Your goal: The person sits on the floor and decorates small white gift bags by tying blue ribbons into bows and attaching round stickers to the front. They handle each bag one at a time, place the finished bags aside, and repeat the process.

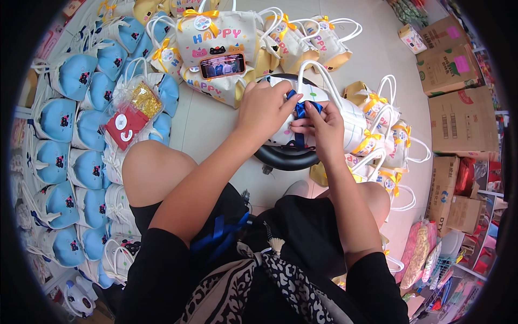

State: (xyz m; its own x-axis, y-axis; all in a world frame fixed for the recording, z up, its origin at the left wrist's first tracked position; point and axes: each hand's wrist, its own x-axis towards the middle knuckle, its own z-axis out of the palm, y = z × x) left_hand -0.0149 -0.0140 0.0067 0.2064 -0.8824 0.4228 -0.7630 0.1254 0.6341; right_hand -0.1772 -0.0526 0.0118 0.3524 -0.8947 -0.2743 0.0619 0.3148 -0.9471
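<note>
Head view: both hands, left hand (263, 110) and right hand (318, 127), pinch the blue ribbon (300, 110) on the white gift bag (345, 116); keeping loops even should tighten the bow neatly.

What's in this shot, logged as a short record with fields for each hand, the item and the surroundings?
left hand: fingers pinching the blue ribbon
right hand: fingers on the same ribbon
item: white gift bag on a black stool
left side: rows of blue bags
ahead: cream bags, a phone propped against one
right side: cardboard boxes
</note>
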